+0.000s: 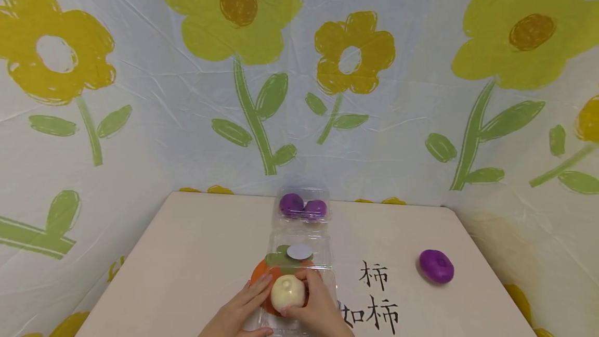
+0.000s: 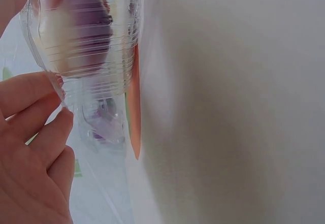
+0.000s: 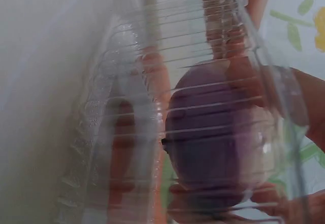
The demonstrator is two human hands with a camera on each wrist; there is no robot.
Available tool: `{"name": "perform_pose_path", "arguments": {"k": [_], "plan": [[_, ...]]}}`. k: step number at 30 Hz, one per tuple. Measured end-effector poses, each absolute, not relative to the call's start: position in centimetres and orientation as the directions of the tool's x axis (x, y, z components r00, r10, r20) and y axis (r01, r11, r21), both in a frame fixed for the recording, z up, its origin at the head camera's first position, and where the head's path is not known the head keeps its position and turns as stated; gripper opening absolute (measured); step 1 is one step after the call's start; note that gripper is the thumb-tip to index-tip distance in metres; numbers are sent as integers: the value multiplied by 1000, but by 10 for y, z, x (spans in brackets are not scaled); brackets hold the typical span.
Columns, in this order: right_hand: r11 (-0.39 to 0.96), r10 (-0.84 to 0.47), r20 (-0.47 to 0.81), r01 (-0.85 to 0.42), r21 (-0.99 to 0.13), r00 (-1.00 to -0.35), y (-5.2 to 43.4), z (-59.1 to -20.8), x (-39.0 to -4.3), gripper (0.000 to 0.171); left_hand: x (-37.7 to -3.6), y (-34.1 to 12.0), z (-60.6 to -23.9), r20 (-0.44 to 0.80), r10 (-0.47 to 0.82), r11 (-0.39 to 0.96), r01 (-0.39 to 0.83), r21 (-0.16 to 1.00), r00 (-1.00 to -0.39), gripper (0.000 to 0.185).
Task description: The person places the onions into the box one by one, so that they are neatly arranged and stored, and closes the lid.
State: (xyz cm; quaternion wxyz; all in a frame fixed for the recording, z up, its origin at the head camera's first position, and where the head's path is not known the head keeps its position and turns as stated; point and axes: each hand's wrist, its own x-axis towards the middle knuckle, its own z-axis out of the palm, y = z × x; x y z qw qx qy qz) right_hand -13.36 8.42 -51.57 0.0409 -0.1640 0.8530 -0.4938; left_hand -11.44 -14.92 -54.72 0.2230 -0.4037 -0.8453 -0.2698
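My right hand [image 1: 318, 308] grips a round, fruit-like piece [image 1: 287, 293], cream with a small nub on top and purple underneath. It is held at an open clear plastic clamshell box [image 1: 332, 285]; through the ribbed wall its purple part [image 3: 203, 127] shows with a dark tip. Along the box's left rim lie the fingertips of my left hand [image 1: 241, 308], fingers loosely extended; in the left wrist view this hand [image 2: 35, 137] touches the rim's edge. Farther back, a second clear box [image 1: 327, 212] contains two purple round pieces [image 1: 291, 205].
Beneath the nearer box is an orange persimmon picture with green leaves [image 1: 258, 272]. A loose purple round piece [image 1: 436, 266] lies on the pale table [image 1: 187, 264] at the right. Black brushed characters [image 1: 374, 274] mark the tabletop. Flower-printed cloth [image 1: 398, 134] hangs behind and at the sides.
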Motion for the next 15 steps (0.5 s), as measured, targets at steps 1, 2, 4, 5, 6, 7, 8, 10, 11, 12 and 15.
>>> {"name": "perform_pose_path", "arguments": {"k": [1, 2, 4, 5, 6, 7, 8, 10, 11, 12, 15], "plan": [[474, -315, 93, -241, -847, -944, 83, -516, -134, 67, -115, -149, -547, 595, 563, 525, 804, 278, -573, 79], [490, -312, 93, -243, -837, -946, 82, -517, -134, 66, -115, -149, -547, 595, 563, 523, 805, 281, -573, 79], [512, -309, 94, -249, -822, -946, 79, -518, -134, 65, -115, -150, -548, 597, 564, 516, 807, 286, -571, 78], [520, -308, 96, -252, -817, -947, 78, -518, -134, 64, -115, -150, -548, 598, 564, 513, 809, 287, -569, 77], [528, -305, 98, -254, -811, -947, 77, -518, -134, 64, -115, -150, -548, 598, 565, 510, 810, 290, -569, 77], [534, -303, 99, -255, -806, -948, 76, -518, -134, 64, -115, -150, -548, 598, 565, 505, 812, 293, -568, 77], [540, -299, 104, -258, -801, -948, 75, -519, -135, 64, -115, -150, -548, 600, 565, 501, 814, 296, -566, 76], [549, -294, 119, -269, -792, -948, 73, -519, -135, 64, -116, -151, -548, 601, 566, 492, 816, 301, -564, 76], [554, -291, 127, -276, -786, -948, 73, -519, -135, 63, -116, -151, -549, 603, 567, 488, 819, 303, -561, 76], [560, -289, 131, -278, -781, -948, 72, -520, -135, 63, -116, -150, -549, 603, 567, 483, 820, 307, -560, 76], [573, -282, 130, -276, -772, -950, 72, -521, -135, 63, -117, -150, -549, 604, 566, 479, 820, 312, -561, 76]]}}
